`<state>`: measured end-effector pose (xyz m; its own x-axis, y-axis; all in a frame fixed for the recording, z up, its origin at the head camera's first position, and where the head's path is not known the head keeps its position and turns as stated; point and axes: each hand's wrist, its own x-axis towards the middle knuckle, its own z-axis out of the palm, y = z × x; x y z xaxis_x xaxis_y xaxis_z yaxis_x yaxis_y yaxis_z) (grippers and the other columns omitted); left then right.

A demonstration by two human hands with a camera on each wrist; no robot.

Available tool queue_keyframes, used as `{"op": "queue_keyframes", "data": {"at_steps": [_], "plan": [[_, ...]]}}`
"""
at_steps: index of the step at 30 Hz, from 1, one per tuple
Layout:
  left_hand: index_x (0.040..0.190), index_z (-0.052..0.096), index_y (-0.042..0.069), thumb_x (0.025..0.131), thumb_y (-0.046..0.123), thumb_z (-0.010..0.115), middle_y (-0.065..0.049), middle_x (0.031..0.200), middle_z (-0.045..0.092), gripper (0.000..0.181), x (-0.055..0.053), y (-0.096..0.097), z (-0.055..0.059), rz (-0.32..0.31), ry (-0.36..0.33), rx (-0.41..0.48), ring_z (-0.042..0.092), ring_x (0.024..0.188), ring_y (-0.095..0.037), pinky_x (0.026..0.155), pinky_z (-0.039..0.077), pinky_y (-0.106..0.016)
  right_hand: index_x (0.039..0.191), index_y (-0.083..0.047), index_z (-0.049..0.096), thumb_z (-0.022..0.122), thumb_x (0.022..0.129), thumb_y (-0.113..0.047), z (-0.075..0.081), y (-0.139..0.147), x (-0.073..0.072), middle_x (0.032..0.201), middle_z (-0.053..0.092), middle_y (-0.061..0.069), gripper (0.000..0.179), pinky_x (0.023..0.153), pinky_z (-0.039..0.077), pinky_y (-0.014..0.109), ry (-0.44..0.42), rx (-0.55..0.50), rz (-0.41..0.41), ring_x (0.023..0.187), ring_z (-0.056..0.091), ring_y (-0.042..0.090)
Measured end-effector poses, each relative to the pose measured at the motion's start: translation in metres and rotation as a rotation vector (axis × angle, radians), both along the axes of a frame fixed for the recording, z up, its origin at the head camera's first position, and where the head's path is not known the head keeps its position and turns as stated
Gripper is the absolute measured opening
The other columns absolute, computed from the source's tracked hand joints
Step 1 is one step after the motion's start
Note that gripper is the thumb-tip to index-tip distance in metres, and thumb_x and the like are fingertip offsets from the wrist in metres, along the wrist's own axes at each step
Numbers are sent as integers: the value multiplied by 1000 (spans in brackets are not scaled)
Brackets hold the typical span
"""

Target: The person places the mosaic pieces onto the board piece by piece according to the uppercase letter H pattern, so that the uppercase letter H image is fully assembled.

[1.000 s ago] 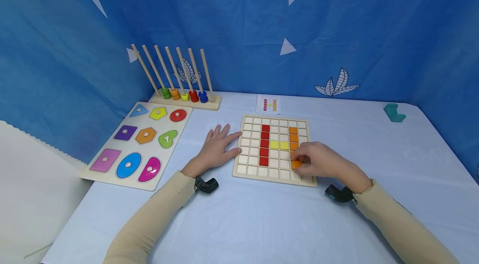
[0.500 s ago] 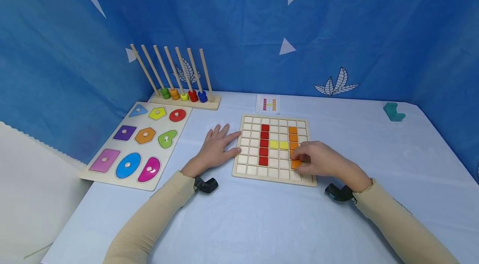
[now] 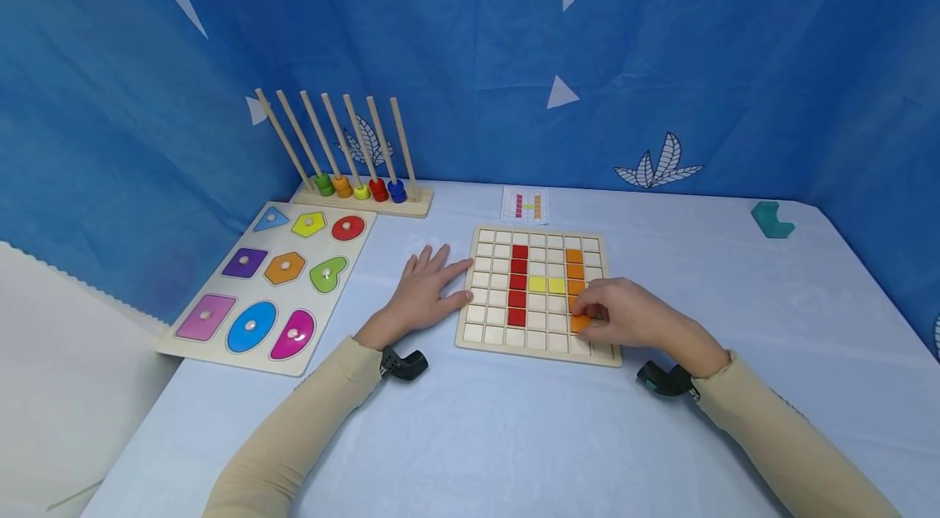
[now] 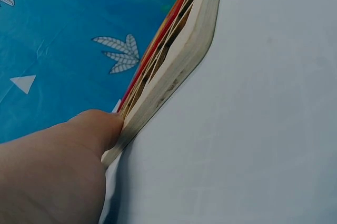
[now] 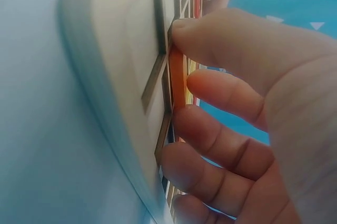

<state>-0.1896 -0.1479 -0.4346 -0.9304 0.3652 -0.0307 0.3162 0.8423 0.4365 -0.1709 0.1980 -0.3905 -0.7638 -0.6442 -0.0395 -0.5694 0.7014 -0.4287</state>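
Note:
A wooden grid board (image 3: 485, 334) lies on the table. It bears a column of red tiles (image 3: 518, 281), two yellow tiles (image 3: 547, 285) and a column of orange tiles (image 3: 575, 272). My right hand (image 3: 635, 312) pinches the lowest orange tile (image 5: 179, 79) between thumb and fingers, low against its grid cell; whether it sits fully in is hidden. On the board's left side, my left hand (image 3: 426, 289) lies with fingers spread, thumb (image 4: 100, 126) and forefinger touching the edge.
Behind the board lies a small pattern card (image 3: 525, 205). To the left are a knobbed shape puzzle (image 3: 308, 347) and a peg stand (image 3: 414, 210) with coloured beads. A teal piece (image 3: 771, 221) lies far right, and a blue curtain (image 3: 470, 53) hangs behind.
Almost nothing differs. Both hands stay in place, the right one with the orange tile in its fingers; the head view shifts very slightly.

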Motion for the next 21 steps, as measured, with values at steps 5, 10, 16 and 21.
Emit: {"op": "queue_keyframes", "data": {"at_steps": [5, 10, 16, 21], "plan": [[156, 44, 24, 99, 48, 57, -20, 169, 22, 64, 0, 0, -1, -2, -2, 2, 8, 158, -47, 125, 7, -68, 97, -16, 76, 84, 80, -19, -1, 0, 0, 79, 59, -8, 19, 64, 44, 20, -1, -3, 1, 73, 50, 8], [156, 44, 24, 99, 48, 58, -21, 169, 23, 64, 1, 0, -1, -5, 3, 2, 8, 158, -48, 125, 7, -68, 96, -17, 76, 83, 80, -19, -1, 1, 0, 80, 59, -8, 18, 64, 44, 20, -3, -5, -4, 73, 50, 8], [156, 44, 24, 99, 47, 58, -21, 169, 22, 64, 1, 0, 0, -6, 1, 3, 7, 158, -48, 125, 6, -68, 97, -16, 77, 84, 80, -18, -1, 1, 0, 82, 61, -8, 19, 64, 45, 20, -7, -12, -7, 73, 51, 8], [156, 44, 23, 99, 47, 58, -22, 169, 22, 64, 1, 0, 1, -4, 3, 4, 8, 158, -48, 125, 7, -68, 97, -15, 77, 84, 80, -18, 0, 0, -1, 81, 61, -8, 19, 64, 45, 21, -2, -8, -9, 73, 50, 8]]}}
